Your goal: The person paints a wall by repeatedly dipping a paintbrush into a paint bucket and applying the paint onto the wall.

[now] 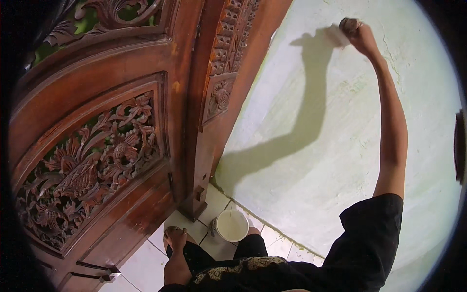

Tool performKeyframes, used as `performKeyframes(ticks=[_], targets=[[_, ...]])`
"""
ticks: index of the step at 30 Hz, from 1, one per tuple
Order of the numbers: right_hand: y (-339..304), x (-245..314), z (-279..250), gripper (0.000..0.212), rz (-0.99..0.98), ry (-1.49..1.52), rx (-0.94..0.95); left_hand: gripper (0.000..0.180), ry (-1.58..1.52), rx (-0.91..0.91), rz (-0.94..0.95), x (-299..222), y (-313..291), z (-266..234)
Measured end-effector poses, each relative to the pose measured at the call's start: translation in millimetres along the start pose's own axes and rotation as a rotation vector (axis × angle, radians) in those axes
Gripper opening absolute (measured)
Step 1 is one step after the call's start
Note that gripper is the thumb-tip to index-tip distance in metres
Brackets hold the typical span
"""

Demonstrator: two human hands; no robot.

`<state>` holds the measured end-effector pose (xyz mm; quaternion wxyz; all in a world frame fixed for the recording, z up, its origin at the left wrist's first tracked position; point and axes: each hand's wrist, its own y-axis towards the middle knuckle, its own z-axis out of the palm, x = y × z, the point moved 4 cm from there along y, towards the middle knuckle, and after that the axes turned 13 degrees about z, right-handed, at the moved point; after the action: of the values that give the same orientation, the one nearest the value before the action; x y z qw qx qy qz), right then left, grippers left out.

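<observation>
High on the pale wall [350, 131], my right hand [362, 36] is closed around a wide paintbrush [336, 35]. The bristles meet the wall, near the brush's shadow. My bare right arm is stretched far up. Low down, my left hand [176, 237] is beside my left knee, its fingers small and partly hidden, so I cannot make out their pose. Between my knees stands a white bucket [214, 228] with pale paint [232, 225] in it. A thin line, perhaps its wire handle, crosses the bucket's far rim.
A carved brown wooden door [97, 194] and its thick frame [199, 146] fill the left side, close to the wall. White tiles [146, 265] cover the floor. A dark wooden edge [459, 146] shows at far right. Patches and cracks mark the wall.
</observation>
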<state>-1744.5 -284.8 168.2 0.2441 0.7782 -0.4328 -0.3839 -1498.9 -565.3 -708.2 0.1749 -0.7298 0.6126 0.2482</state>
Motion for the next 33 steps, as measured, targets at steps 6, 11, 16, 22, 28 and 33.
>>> performKeyframes(ticks=[6, 11, 16, 22, 28, 33], targets=[[-21.1, 25.7, 24.0, 0.017, 0.003, -0.279, -0.325, 0.04, 0.028, -0.063, 0.039, -5.3, -1.3, -12.0], [-95.9, 81.1, 88.0, 0.021, -0.152, -0.221, 0.199, 0.043, -0.067, 0.11, -0.02, 25.4, -3.4, 13.3], [-77.7, 95.9, 68.7, 0.007, -0.254, 0.283, 0.481, 0.047, 0.129, 0.076, 0.025, -20.3, 5.0, -34.7], [36.1, -8.0, 7.8, 0.009, -0.031, 0.054, -0.068, 0.055, 0.01, 0.273, -0.141, -37.6, 0.6, -49.9], [25.0, 34.9, 23.3, 0.012, -0.072, -0.211, -0.506, 0.057, 0.048, 0.204, -0.093, -26.5, 8.4, -28.3], [-66.1, 82.8, 124.1, 0.016, -0.112, -0.304, 0.039, 0.052, 0.069, 0.13, 0.046, 28.8, -4.7, 12.9]])
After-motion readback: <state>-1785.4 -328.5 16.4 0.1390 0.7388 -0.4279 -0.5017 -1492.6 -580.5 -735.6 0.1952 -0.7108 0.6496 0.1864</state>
